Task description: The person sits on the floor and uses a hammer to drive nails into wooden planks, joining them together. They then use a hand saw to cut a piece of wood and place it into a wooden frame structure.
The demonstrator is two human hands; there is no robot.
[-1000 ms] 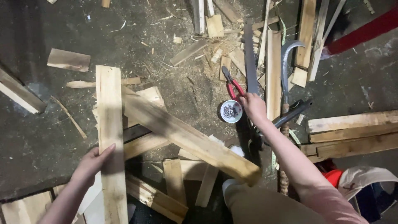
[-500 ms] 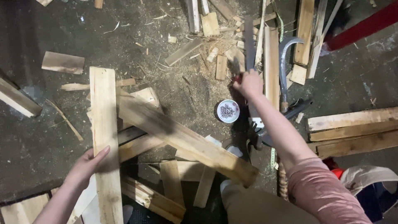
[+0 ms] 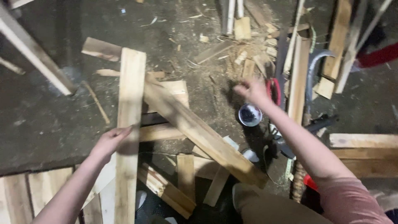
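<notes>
With the left hand [image 3: 111,141] pressed flat on the long plank [image 3: 128,124] at nine o'clock and the blurred right hand [image 3: 251,91], grip unreadable, above the round tin [image 3: 250,115], the plank may slip.

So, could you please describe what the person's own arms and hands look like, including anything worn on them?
Both hands are bare: no gloves, rings or watch show. The left hand continues into a bare forearm with no sleeve in view. The right hand is motion-blurred; its forearm is bare too, and a short salmon-pink sleeve covers the upper arm. No markings show on either arm.
</notes>
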